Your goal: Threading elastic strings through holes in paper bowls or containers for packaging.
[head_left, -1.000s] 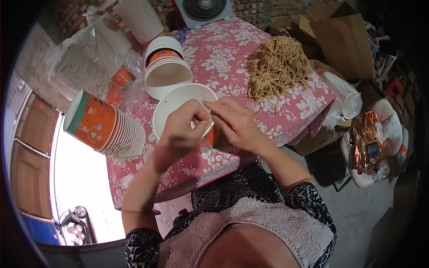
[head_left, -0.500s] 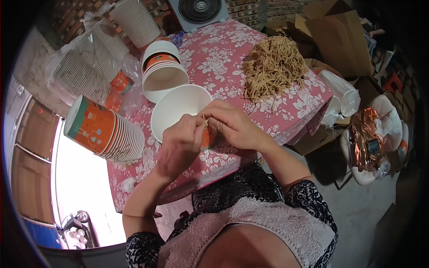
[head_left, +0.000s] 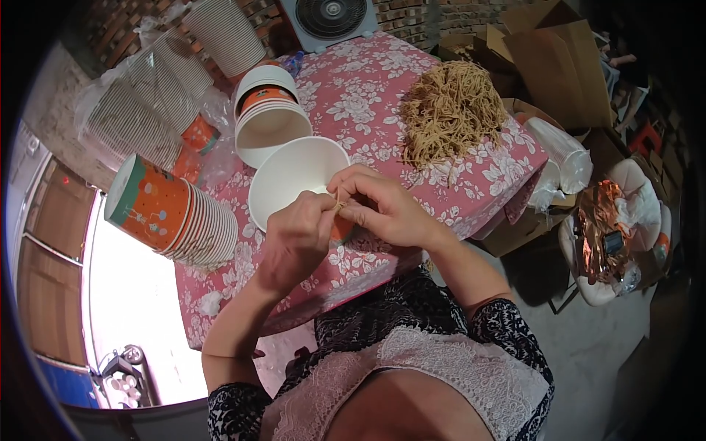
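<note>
On the table (head_left: 368, 95), left to right: tan strand (head_left: 337, 200) pinched at centre

Far left: wrapped stacks (head_left: 132, 110) of tubs in clear plastic. Just nearer, an orange-and-green tub stack (head_left: 173, 209) lies on its side. Next, nested tubs (head_left: 272, 132), white mouths showing. Beside them, an open white-lined tub (head_left: 290, 173). Left hand (head_left: 298, 231): fingers curled, tips closed on the strand at the tub's right rim. Right hand (head_left: 382, 209): meets the left, thumb and forefinger pinching the same strand; exact contact partly hidden. Farther right: tangled tan heap (head_left: 454, 114) on the floral cloth. Beyond the table: crumpled copper-coloured foil (head_left: 599, 209).
</note>
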